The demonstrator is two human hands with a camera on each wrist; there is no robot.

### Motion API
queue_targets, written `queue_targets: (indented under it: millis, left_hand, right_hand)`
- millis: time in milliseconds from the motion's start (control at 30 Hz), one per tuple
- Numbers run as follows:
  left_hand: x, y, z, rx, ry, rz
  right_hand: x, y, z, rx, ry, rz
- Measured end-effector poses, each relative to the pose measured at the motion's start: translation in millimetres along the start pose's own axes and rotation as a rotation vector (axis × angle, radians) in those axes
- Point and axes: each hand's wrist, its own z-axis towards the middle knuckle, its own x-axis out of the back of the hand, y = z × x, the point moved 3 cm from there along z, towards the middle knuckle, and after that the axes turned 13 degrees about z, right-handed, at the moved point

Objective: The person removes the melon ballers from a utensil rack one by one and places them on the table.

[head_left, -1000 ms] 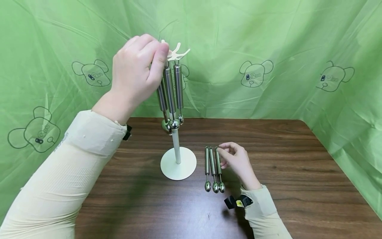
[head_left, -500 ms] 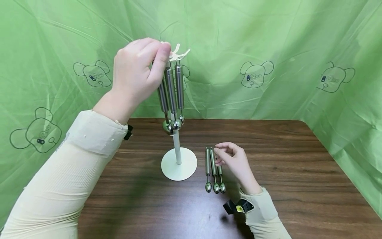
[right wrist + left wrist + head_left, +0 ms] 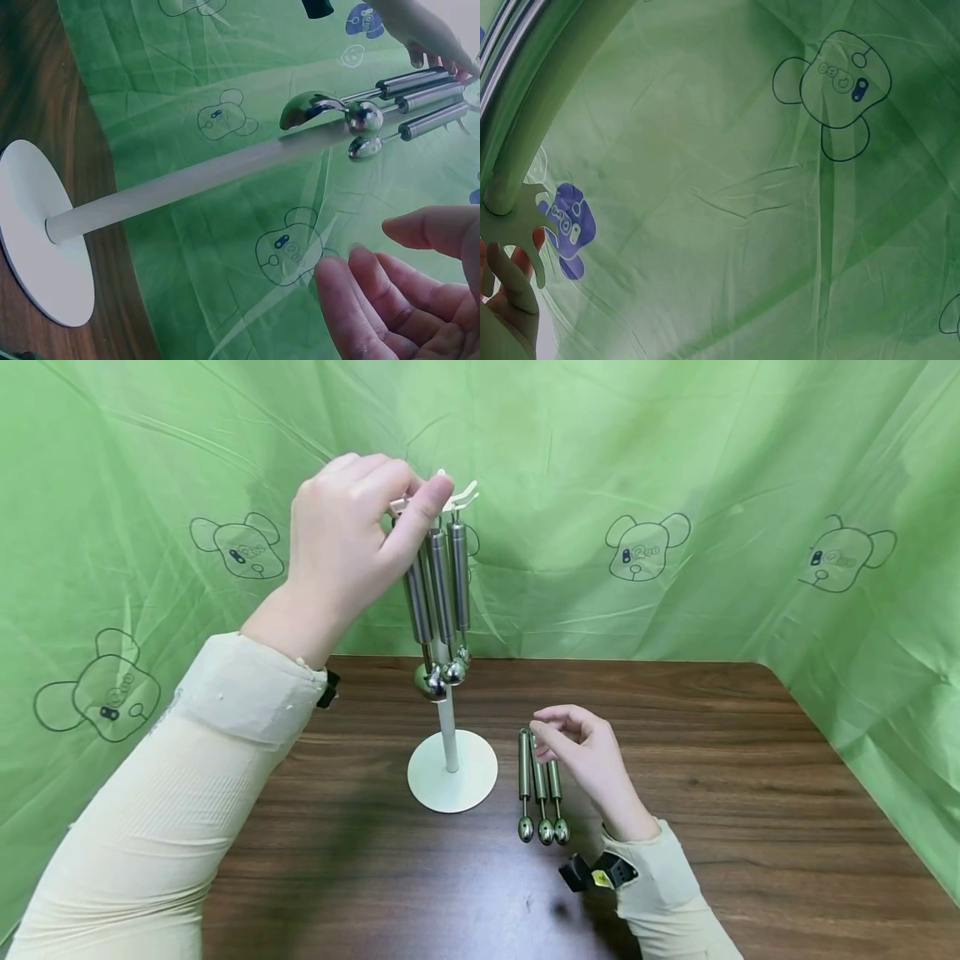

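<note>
In the head view my left hand (image 3: 348, 531) is at the top of a white utensil stand (image 3: 447, 718). The left wrist view shows its thumb and fingers pinching one of the prongs of the hook top (image 3: 532, 225). Several steel utensils with rounded scoop heads (image 3: 365, 118) hang from the hooks, partly behind that hand. Over the table, my right hand (image 3: 592, 760) hovers above three steel utensils with oval heads (image 3: 524, 768), hiding part of their handles. Its fingers are loosely bent with nothing between them in the right wrist view.
The stand rises from a round white base (image 3: 476, 781) on the dark wooden table (image 3: 712, 793). A green curtain (image 3: 540, 435) with mouse-head drawings hangs behind and around the table. Each wrist carries a small black camera, as on the right wrist (image 3: 576, 872).
The hook top has turned, and the hanging utensils have swung slightly rightward with it. My left hand has moved a little right. My right hand has shifted left over the lying handles.
</note>
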Motion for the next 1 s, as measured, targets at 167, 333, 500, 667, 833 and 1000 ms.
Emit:
queue_targets:
  millis: [167, 333, 500, 667, 833, 1000]
  left_hand:
    - [-0.9, -0.1, -0.2, 0.015, -0.005, -0.007]
    - [-1.1, -0.2, -0.2, 0.013, 0.002, -0.012]
    - [-1.0, -0.2, -0.2, 0.012, 0.005, -0.013]
    - [-2.0, -0.3, -0.9, 0.007, 0.016, -0.017]
    - [-2.6, -0.2, -1.3, 0.008, 0.023, -0.015]
    - [-2.7, -0.1, -1.3, 0.006, 0.03, -0.014]
  right_hand:
    - [-4, -7, 3.9, 0.02, -0.009, -0.005]
    - [-11, -20, 10.6, 0.048, -0.036, 0.002]
    - [-20, -33, 21.0, 0.08, -0.074, 0.008]
    - [-27, -46, 29.0, 0.123, -0.085, -0.052]
    - [-36, -59, 35.6, 0.174, -0.107, -0.075]
    - [-44, -71, 45.7, 0.231, -0.123, -0.104]
